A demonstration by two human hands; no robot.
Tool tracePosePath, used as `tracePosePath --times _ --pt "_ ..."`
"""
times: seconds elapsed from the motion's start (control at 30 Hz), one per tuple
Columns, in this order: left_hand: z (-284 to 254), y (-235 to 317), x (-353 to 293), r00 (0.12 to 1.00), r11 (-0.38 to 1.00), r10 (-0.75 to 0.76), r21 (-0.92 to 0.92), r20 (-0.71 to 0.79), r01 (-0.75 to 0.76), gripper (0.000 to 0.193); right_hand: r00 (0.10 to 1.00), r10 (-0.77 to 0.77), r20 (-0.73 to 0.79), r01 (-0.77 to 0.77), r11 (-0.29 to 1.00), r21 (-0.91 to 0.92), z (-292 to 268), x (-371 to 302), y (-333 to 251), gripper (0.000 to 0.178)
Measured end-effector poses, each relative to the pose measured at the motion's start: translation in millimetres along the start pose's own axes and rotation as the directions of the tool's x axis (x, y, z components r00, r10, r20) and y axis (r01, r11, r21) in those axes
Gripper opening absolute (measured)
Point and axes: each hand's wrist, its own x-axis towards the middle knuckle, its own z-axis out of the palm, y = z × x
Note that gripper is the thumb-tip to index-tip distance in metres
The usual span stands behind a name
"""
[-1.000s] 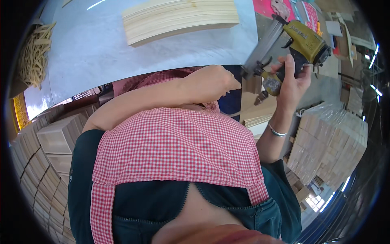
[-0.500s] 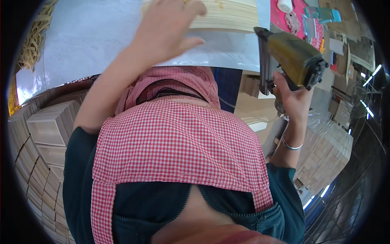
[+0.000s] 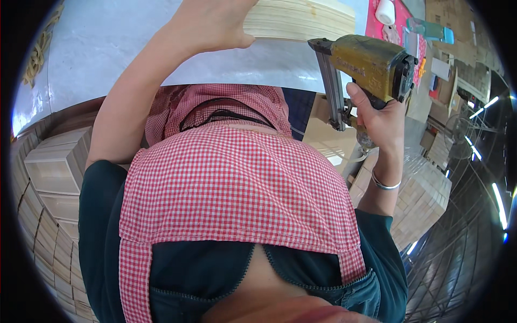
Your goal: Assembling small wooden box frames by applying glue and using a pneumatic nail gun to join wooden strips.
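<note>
Around the handle of a worn yellow and black pneumatic nail gun [image 3: 362,60], my right hand [image 3: 381,119] is closed, with the thumb up against the body. The gun is held over the table's near right edge, its nose and long magazine on the left side. At the top, my left hand [image 3: 215,26] is by the left end of pale wooden pieces [image 3: 301,21] lying close together on the table. Its thumb is stretched out beside their near edge; the other fingers are cut off by the picture's upper edge.
The pale grey-blue table top [image 3: 118,59] spans the upper part. Tan strips [image 3: 39,56] hang at its far left. A white roll [image 3: 385,12] and a teal-lidded container [image 3: 431,31] stand on pink cloth at right. Open wooden boxes [image 3: 56,169] are stacked at left, and wooden blocks [image 3: 423,188] at right.
My left hand has moved slightly left and up, further out of the picture. The nail gun in my right hand has shifted left, nearer the wooden pieces, and turned a little.
</note>
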Motion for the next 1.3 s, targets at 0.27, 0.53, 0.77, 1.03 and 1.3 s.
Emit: tracePosePath --times 0.27,0.53,0.77,1.03,1.3 --pt "2.1 -1.0 2.2 0.999 0.999 0.019 -0.036 -0.041 -0.02 0.042 0.99 0.142 0.003 -0.141 0.99 -0.022 6.5 -0.2 -13.5 0.022" --pt "-1.5 1.8 1.6 1.0 1.0 -0.014 -0.004 0.011 0.014 0.044 0.981 0.195 -0.01 -0.195 0.981 -0.011 12.1 -4.1 -16.7 0.022" --pt "-7.1 -27.8 -11.7 0.996 0.988 -0.001 -0.153 0.087 0.014 0.051 0.987 0.163 -0.007 -0.163 0.985 -0.052 9.7 1.9 -23.6 0.025" --pt "12.8 -76.5 -33.5 0.993 0.91 -0.045 -0.405 0.11 0.086 0.055 0.996 0.089 -0.014 -0.088 0.995 0.045 17.0 -12.3 -37.1 0.031" --pt "3.9 -44.7 -31.5 0.999 0.891 0.036 -0.453 0.009 -0.028 0.057 0.995 -0.085 0.053 0.083 0.995 0.051 41.9 -13.9 -52.2 0.023"
